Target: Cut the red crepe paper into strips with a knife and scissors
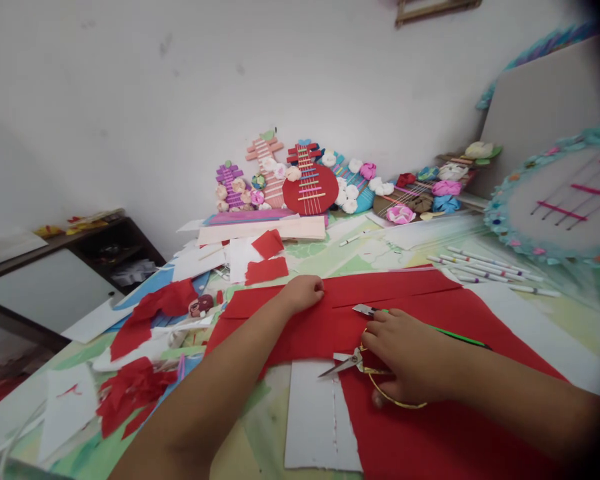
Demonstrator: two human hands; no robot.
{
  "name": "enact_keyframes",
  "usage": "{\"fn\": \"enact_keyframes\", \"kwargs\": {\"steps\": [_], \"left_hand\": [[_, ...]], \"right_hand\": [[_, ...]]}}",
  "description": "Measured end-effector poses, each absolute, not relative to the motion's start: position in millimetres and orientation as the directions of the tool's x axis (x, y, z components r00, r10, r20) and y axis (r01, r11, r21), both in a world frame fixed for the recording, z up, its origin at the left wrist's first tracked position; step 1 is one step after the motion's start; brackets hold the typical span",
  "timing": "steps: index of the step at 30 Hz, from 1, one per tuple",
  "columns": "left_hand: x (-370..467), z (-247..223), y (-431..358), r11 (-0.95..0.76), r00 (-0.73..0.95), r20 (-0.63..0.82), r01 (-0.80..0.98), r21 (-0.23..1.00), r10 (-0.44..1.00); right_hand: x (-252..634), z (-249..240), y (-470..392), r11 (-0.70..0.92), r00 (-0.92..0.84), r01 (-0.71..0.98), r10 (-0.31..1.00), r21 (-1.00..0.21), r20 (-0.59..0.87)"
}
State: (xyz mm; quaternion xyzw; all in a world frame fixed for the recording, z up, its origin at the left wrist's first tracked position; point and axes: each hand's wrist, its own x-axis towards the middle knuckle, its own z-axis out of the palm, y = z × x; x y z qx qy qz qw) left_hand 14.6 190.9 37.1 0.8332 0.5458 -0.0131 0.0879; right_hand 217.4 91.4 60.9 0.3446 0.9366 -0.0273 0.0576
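My left hand (306,295) is closed, with its curled fingers resting on a large red paper sheet (290,337); its fingertips are hidden. Gold-handled scissors (357,360) lie under my right hand (405,353), whose fingers curl over the handles. Their blades are parted and point left over the sheet. Just beyond those fingers shows the blade of a craft knife (364,310). A thin green rod (460,337) comes out from behind the hand; I cannot tell whether it belongs to the knife. White card (313,420) lies partly under the red paper.
Red scraps (135,390) and white offcuts (67,407) litter the left side. Capped marker pens (485,270) lie at the right. Decorated paper lutes, one of them red (310,190), lean against the wall. A low cabinet (55,280) stands at far left.
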Motion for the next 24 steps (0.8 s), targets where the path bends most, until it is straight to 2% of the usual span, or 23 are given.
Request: {"fn": "enact_keyframes", "kwargs": {"steps": [10, 16, 24], "left_hand": [[10.8, 34.6, 154.9, -0.543, 0.528, 0.144, 0.834, 0.095, 0.837], [-7.3, 22.9, 123.9, -0.703, 0.704, 0.029, 0.704, 0.104, 0.709], [-10.5, 8.1, 125.7, -0.679, 0.691, -0.067, 0.721, 0.137, 0.720]], "right_hand": [[213.8, 64.6, 87.8, 0.731, -0.724, 0.682, 0.670, -0.024, -0.166], [213.1, 53.9, 85.9, 0.737, -0.734, 0.676, 0.671, -0.019, -0.106], [206.5, 52.8, 79.9, 0.710, -0.704, 0.704, 0.700, 0.011, -0.117]]}}
